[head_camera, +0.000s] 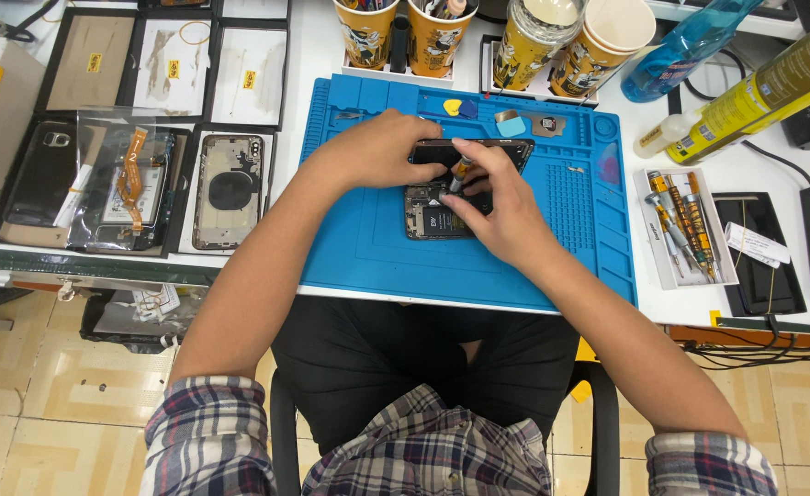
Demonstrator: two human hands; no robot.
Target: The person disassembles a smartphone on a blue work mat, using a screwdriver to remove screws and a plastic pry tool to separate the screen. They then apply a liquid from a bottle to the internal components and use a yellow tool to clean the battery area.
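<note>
Opened phone point(437, 209), mid-mat point(350, 248): screen lifted, internals exposed. Your left hand point(377, 152) grips the screen edge; your right hand point(501, 207) pinches a small screwdriver point(458, 173). Reassembly outstanding.

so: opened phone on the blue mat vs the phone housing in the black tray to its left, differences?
The opened phone lies on the blue mat under both hands, its insides exposed; the phone housing sits untouched in a black tray. The left hand steadies the opened phone while the right hand holds a screwdriver to it. The housing looks like an empty shell. Both lie flat.
</note>
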